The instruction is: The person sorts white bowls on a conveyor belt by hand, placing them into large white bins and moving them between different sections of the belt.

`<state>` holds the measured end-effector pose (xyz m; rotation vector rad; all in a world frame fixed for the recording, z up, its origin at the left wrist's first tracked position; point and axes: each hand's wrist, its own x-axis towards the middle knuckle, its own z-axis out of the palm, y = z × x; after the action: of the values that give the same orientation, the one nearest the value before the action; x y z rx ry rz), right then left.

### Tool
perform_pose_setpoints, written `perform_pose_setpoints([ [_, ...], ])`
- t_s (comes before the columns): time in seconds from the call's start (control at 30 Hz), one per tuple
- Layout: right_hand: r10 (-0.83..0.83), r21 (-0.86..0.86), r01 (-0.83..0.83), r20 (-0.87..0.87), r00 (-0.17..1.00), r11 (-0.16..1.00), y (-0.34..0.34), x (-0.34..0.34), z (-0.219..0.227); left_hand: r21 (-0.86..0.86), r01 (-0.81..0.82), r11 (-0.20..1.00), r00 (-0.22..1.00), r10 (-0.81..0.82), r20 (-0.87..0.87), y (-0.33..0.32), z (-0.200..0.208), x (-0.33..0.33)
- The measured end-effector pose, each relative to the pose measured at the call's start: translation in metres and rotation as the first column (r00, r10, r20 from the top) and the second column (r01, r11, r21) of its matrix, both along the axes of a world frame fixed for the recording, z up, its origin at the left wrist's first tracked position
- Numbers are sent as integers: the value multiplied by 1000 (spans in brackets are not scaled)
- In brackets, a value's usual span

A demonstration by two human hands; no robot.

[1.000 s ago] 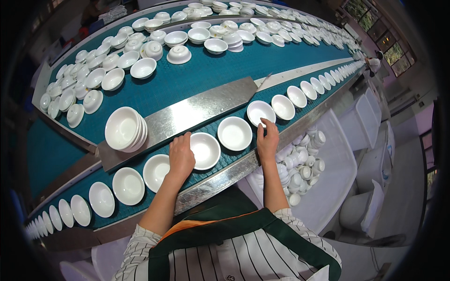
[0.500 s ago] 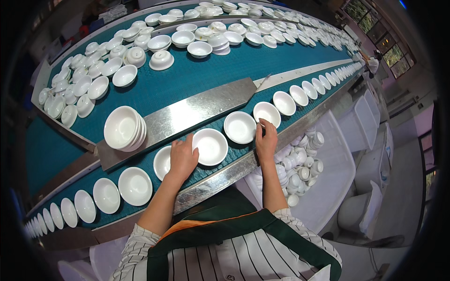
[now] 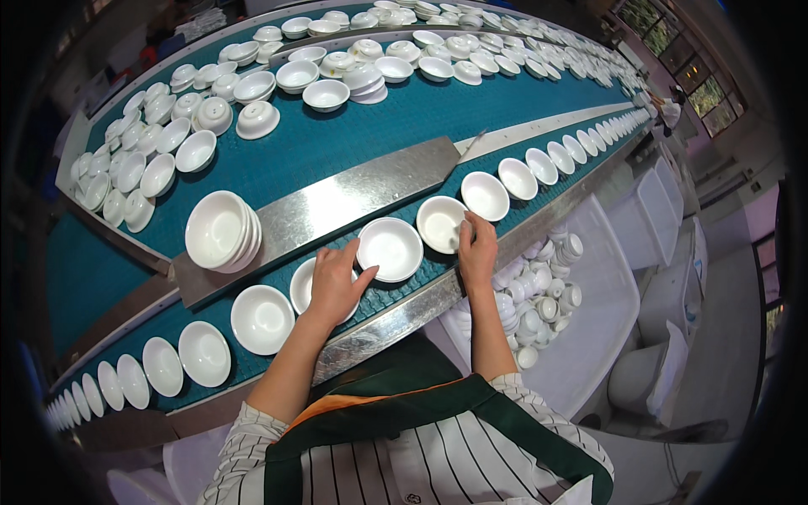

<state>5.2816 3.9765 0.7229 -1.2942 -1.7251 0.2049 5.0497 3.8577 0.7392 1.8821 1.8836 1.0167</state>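
Note:
A row of white bowls lies on the near lane of a teal conveyor belt. My left hand (image 3: 335, 286) is over one white bowl (image 3: 305, 296), hiding much of it. Its thumb and fingers are spread, with the tips at the left rim of a second bowl (image 3: 390, 250). My right hand (image 3: 478, 250) is at the right rim of a third bowl (image 3: 441, 225), fingers slightly bent and apart. Whether its fingertips touch that rim, I cannot tell. Neither hand lifts a bowl.
A stack of bowls (image 3: 217, 231) stands on a metal divider plate (image 3: 337, 202). Many loose bowls (image 3: 326, 96) crowd the far lane. Below the metal edge (image 3: 396, 316), a large white bin (image 3: 602, 295) holds small white crockery. A person (image 3: 672, 109) is at the far right.
The bowls in both lanes have shifted left along the belt. My left hand has moved slightly right and its thumb has spread wider. My right hand has barely moved.

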Motion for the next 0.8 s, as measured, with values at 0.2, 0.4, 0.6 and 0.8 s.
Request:
perform_pose_setpoints([
  [0.2,9,-30,-10,-33,999,1000,18,20,2,-52,-172,984,971,160,-177,17,-2,18],
  [0.4,13,-8,-13,15,1000,1000,43,44,2,88,-211,974,946,226,-233,44,-16,25],
  [0.6,62,-151,-63,-9,998,986,65,65,0,195,-98,976,991,113,-68,68,-1,55],
  [0.8,-3,-46,-1,-86,996,999,83,85,2,14,-74,997,981,75,-180,85,-5,81],
])
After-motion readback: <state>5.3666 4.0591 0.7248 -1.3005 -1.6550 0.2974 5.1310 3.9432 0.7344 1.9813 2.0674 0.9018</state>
